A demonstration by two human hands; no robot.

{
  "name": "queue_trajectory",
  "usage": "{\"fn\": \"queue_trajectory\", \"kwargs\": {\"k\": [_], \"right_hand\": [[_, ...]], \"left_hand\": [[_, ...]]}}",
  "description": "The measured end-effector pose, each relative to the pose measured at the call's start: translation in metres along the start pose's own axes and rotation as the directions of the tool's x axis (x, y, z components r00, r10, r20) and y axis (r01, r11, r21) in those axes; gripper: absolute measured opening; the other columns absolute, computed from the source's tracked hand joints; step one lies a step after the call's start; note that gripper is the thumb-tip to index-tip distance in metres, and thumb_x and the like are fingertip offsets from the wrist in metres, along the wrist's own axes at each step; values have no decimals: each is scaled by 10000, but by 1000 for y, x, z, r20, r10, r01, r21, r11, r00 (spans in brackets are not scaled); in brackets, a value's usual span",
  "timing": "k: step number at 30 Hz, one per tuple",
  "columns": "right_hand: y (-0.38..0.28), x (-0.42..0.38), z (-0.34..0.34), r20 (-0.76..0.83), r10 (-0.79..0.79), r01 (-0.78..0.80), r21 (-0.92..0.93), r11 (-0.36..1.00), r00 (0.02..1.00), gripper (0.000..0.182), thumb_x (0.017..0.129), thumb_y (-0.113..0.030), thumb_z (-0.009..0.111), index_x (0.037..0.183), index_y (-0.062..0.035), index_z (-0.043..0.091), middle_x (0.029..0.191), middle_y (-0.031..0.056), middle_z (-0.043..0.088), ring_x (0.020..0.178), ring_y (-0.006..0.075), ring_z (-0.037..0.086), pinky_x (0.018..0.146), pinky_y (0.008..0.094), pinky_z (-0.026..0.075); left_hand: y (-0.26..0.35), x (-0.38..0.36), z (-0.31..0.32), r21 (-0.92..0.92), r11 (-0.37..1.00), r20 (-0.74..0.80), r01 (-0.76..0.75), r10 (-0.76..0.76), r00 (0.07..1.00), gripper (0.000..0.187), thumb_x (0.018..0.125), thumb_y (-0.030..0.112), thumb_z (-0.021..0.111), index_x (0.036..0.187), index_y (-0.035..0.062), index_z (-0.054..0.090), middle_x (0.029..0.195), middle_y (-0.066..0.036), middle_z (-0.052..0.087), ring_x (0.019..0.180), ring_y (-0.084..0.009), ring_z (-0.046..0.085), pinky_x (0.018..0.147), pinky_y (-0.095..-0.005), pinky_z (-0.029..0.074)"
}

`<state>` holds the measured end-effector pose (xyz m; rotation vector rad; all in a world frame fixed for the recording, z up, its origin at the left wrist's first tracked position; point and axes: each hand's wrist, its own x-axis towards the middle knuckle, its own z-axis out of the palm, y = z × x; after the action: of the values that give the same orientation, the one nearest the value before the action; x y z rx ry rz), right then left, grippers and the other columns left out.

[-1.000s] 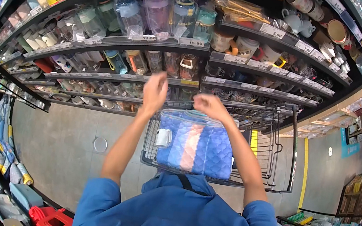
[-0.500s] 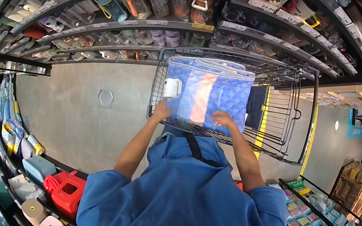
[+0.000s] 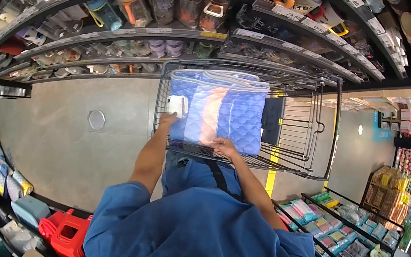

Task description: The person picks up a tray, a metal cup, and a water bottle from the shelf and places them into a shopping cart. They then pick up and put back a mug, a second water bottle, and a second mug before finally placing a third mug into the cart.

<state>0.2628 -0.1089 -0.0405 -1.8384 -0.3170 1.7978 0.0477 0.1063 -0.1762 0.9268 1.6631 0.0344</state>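
Observation:
A folded quilted cloth (image 3: 242, 115), blue with a pink-orange stripe, lies in a black wire shopping cart (image 3: 293, 165). On its left end rests a small white object (image 3: 177, 105). My left hand (image 3: 168, 119) touches or holds the lower edge of that white object; its fingers are mostly hidden. Over the near edge of the cloth, my right hand (image 3: 225, 146) has its fingers bent together at the striped part. Whether it pinches the fabric cannot be made out.
Shelves of cups and bottles (image 3: 162, 7) run along the far side. A red plastic item (image 3: 70, 236) and a blue-grey box (image 3: 29, 210) sit at lower left. Packaged goods fill a rack (image 3: 343, 239) at lower right. A round disc (image 3: 96, 119) marks the floor.
The view has shifted, with the cart and shelves now further left. My right hand has moved left along the cloth to its stripe. The white object appears tilted, with my left hand just below it.

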Motion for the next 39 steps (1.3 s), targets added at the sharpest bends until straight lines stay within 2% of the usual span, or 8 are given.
{"fn": "queue_trajectory", "kwargs": {"k": [7,10,16,18,21,23,29,39], "right_hand": [[-7,-9,-2,-126,27,-24,24,999,992,448,812,-163,720,1201,2,573,875,57,642,689,97,587,567,219,480],[1,4,-2,-104,39,-38,16,999,994,486,804,-176,731,1218,10,556,900,62,635,704,96,588,565,230,486],[-6,13,9,-77,-92,91,-20,996,993,626,770,-237,772,1262,34,495,994,105,628,759,152,605,570,262,493],[-20,9,18,-263,-76,33,-165,986,962,669,761,-241,781,1281,38,466,1058,129,623,771,179,608,578,284,500],[-14,16,16,-201,-115,114,-16,993,973,671,772,-239,777,1292,33,451,1118,141,610,861,191,627,645,293,527],[-25,3,20,-81,-198,213,295,931,977,508,865,-173,686,1282,15,464,1116,119,613,955,185,625,736,302,542],[-22,8,13,-31,-251,249,306,919,967,340,947,-195,571,1243,-35,525,1093,70,626,951,151,624,798,312,531],[-83,-39,-2,86,-391,324,416,850,916,367,972,-298,529,1253,-62,535,1135,54,625,1028,145,603,866,302,504]], "left_hand": [[18,-19,12,-20,983,20,-181,181,983,881,627,217,860,1288,-51,342,1195,-213,567,1067,-306,593,905,-394,490],[12,-12,23,53,975,-34,-215,217,976,780,549,272,874,1192,-32,553,1166,-191,607,1084,-296,593,927,-354,472],[-1,1,33,-58,914,367,-400,393,843,665,499,180,880,1091,14,627,924,-105,697,856,-245,665,803,-337,508],[39,-61,24,-89,928,632,-361,332,700,666,512,158,872,1108,16,612,989,-89,679,898,-214,645,787,-333,502],[81,-138,8,-17,990,699,-138,110,706,835,584,188,863,1276,56,415,1151,-84,584,1049,-196,569,831,-330,481],[77,-149,13,-40,980,708,-196,166,687,835,597,210,863,1281,58,409,1165,-82,569,1062,-200,557,831,-327,480],[88,-202,-2,-185,928,576,-322,368,730,639,647,169,833,1192,12,538,1068,-72,622,985,-164,583,856,-290,476],[96,-209,-16,-340,802,450,-492,598,663,774,725,212,811,1327,-21,383,1242,-152,524,1156,-221,495,978,-334,396]]}}
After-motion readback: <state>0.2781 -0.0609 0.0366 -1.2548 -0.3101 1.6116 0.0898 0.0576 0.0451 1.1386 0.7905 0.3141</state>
